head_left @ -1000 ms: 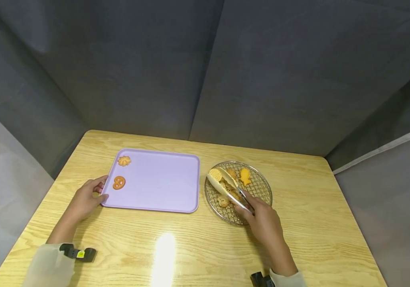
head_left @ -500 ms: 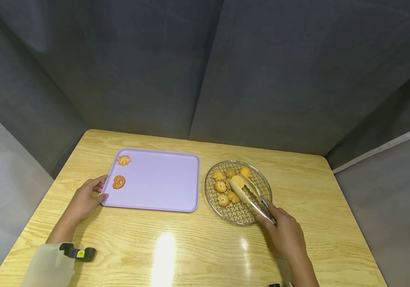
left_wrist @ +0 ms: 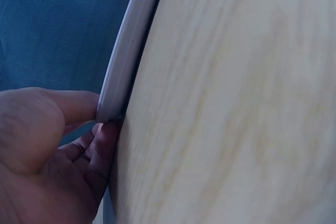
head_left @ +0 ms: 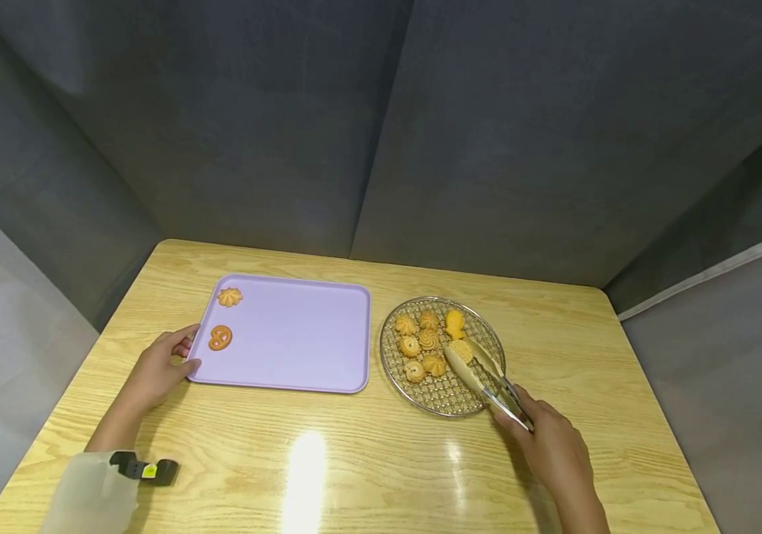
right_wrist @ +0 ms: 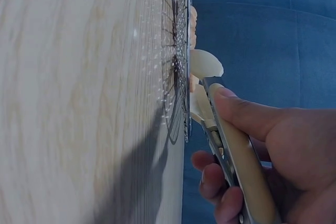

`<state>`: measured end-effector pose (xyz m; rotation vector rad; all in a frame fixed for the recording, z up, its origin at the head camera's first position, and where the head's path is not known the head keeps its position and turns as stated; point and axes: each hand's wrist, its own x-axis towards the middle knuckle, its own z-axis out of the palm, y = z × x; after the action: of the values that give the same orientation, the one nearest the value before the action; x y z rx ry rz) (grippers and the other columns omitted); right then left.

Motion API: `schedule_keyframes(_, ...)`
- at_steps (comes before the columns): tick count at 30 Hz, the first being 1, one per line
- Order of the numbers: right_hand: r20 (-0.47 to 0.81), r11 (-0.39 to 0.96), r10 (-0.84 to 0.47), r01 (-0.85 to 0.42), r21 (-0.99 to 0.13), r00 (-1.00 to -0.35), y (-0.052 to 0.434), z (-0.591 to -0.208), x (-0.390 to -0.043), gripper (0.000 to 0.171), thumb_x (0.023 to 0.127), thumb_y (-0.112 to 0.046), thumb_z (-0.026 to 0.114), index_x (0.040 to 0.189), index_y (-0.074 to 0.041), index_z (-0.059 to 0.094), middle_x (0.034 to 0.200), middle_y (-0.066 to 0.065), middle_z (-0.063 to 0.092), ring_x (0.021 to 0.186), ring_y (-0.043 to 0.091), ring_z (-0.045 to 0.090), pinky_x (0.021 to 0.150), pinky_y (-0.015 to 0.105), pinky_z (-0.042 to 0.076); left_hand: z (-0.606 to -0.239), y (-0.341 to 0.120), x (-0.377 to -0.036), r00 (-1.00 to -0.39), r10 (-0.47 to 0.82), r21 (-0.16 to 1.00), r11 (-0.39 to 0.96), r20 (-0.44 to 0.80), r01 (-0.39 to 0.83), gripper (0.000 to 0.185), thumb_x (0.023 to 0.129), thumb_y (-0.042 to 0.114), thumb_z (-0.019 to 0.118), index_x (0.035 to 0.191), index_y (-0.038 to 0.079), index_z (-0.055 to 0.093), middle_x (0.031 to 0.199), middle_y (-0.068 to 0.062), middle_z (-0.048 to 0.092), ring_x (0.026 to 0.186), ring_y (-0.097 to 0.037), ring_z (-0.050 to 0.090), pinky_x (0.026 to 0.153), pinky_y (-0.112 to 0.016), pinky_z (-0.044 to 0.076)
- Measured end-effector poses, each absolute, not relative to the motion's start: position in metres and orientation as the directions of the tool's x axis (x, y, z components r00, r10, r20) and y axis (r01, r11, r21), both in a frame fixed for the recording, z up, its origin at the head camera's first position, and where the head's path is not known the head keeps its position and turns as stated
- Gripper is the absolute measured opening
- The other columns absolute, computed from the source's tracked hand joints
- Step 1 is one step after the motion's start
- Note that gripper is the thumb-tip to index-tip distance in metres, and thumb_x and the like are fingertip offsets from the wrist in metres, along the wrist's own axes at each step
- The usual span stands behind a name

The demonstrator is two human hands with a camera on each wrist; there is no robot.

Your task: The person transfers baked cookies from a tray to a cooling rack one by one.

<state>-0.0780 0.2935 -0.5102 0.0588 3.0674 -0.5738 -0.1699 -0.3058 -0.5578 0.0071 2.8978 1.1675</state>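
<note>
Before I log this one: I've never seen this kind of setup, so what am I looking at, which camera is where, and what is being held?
There is no machine here: a person works with bare hands at a wooden table. The wide picture comes from a camera worn on the head, looking down. The two close, sideways pictures come from cameras strapped to each wrist.

On the table lie a lilac tray with two cookies, a flower-shaped one and a pretzel-shaped one, and a round wire rack with more cookies. The left hand grips the tray's near left corner. The right hand holds tongs, their tips over the rack, with a yellow cookie at them.
</note>
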Motion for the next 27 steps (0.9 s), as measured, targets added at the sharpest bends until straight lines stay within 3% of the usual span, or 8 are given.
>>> schedule_keyframes(5, -0.033, 0.936, 0.034, 0.044, -0.349, -0.999, 0.294, -0.509, -0.077, 0.067, 0.098, -0.046, 0.067, 0.153, -0.010, 0.051, 0.121, 0.019, 0.070, 0.108, 0.047, 0.066, 0.079, 0.063, 0.051, -0.558, -0.306, -0.170, -1.000, 0.010, 0.693, 0.721, -0.018, -0.005, 0.065, 0.092, -0.003, 0.069, 0.151, -0.009, 0.043, 0.118, -0.020, 0.054, 0.107, -0.034, 0.053, 0.082, -0.030, 0.042)
schedule_keyframes(12, -0.041, 0.939, 0.044, 0.056, -0.339, -0.998, 0.294, -0.508, -0.076, 0.070, 0.096, -0.045, 0.070, 0.152, -0.009, 0.051, 0.109, 0.011, 0.072, 0.099, 0.038, 0.069, 0.076, 0.060, 0.052, -0.557, -0.306, -0.169, -1.000, 0.008, 0.695, 0.719, -0.015, -0.005, 0.064, 0.092, -0.004, 0.069, 0.151, -0.009, 0.043, 0.117, -0.020, 0.053, 0.107, -0.034, 0.053, 0.080, -0.027, 0.042)
schedule_keyframes(23, -0.017, 0.939, 0.050, 0.053, -0.340, -0.999, 0.288, -0.497, -0.077, 0.078, 0.095, -0.053, 0.068, 0.155, -0.008, 0.047, 0.108, 0.010, 0.071, 0.094, 0.035, 0.070, 0.076, 0.058, 0.052, -0.561, -0.308, -0.170, -1.000, 0.006, 0.686, 0.728, -0.009, -0.002, 0.064, 0.092, -0.003, 0.069, 0.151, -0.009, 0.043, 0.117, -0.019, 0.054, 0.106, -0.032, 0.053, 0.082, -0.030, 0.042)
schedule_keyframes(27, -0.017, 0.939, 0.030, 0.034, -0.342, -0.999, 0.280, -0.495, -0.082, 0.076, 0.095, -0.051, 0.069, 0.155, -0.010, 0.047, 0.106, 0.009, 0.070, 0.090, 0.031, 0.069, 0.071, 0.053, 0.052, -0.561, -0.307, -0.171, -1.000, 0.004, 0.692, 0.722, -0.013, -0.006, 0.065, 0.092, -0.004, 0.069, 0.151, -0.009, 0.043, 0.116, -0.020, 0.054, 0.106, -0.033, 0.053, 0.084, -0.037, 0.043)
